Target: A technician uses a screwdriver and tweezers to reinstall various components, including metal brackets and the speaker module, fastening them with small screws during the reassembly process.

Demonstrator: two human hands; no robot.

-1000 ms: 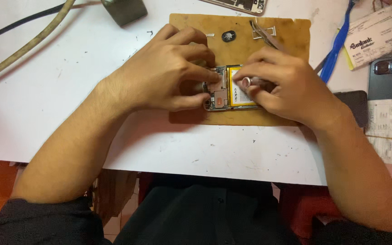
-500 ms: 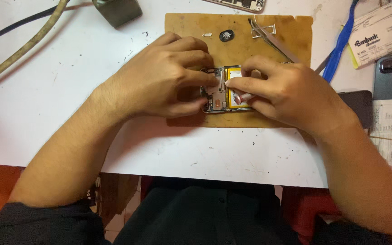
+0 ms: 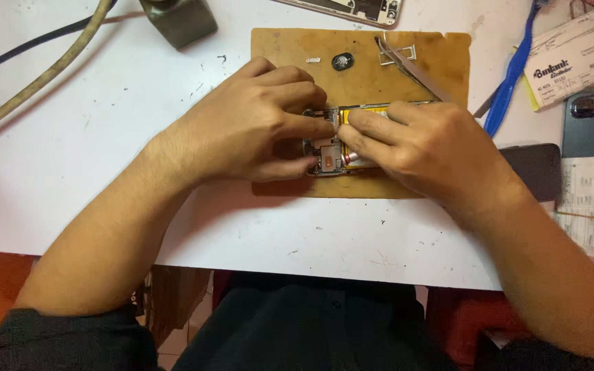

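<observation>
1. Left hand (image 3: 259, 127) pinches the end of the opened phone (image 3: 331, 148), fingertips on its frame
2. Right hand (image 3: 421, 148) presses fingers flat over the yellow battery (image 3: 369, 110); grip on it unclear
3. Phone sits between both hands, on one brown mat (image 3: 359, 55)
4. Mat also holds one tweezers (image 3: 414, 65), one small black round part (image 3: 342, 62)
5. One blue pry tool (image 3: 510, 79) right of mat

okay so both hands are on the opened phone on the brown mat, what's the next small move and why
Probably keep the left hand steadying the opened phone with the yellow battery while the right hand fingertips press gently at its middle: both hands already pinch there, and the long metal tweezers lie unused on the brown mat.
</observation>
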